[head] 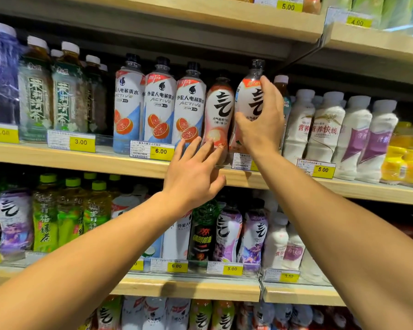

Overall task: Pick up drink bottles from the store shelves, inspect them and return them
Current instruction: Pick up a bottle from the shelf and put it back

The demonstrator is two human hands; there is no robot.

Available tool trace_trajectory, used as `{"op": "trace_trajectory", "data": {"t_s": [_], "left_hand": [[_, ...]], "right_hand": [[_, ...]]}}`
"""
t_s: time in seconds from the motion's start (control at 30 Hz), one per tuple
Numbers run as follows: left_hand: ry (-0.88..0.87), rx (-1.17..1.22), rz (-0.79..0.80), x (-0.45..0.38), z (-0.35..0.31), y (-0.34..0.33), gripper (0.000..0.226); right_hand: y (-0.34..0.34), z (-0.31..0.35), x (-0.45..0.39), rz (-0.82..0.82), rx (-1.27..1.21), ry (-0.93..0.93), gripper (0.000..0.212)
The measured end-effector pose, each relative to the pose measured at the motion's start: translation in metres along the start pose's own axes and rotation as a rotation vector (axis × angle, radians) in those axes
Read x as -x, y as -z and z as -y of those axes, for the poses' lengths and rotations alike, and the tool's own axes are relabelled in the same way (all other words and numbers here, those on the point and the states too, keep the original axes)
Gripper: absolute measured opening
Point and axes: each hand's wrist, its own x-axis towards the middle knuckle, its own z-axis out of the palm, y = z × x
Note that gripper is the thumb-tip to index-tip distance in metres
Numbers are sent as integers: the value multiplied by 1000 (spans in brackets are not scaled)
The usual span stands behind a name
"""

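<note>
Here, right hand (262, 129) gripping pink bottle (249, 101), upright, capped

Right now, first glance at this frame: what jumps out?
Two bare arms reach up to the middle shelf. The right hand wraps a tall white-and-pink sparkling water bottle, which stands higher than its neighbours. The left hand spreads straight fingers against the lower part of the peach-label bottle beside it. Yellow price tags, such as the 6.00 tag, line the shelf edges.

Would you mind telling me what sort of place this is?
Most likely a shop's drinks aisle: wooden shelves packed with rows of bottled drinks, and yellow price tags along the shelf edges.
</note>
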Motion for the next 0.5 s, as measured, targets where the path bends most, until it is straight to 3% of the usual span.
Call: {"op": "trace_trajectory", "data": {"t_s": [0.13, 0.33, 0.5], "left_hand": [[-7, 6, 0, 0, 0, 0, 68], [-2, 24, 0, 1, 0, 0, 68], [6, 28, 15, 1, -1, 0, 68]], "right_hand": [[-2, -4, 6, 58, 77, -19, 77], [5, -10, -4, 99, 470, 42, 77], [8, -18, -9, 157, 596, 83, 78]]}}
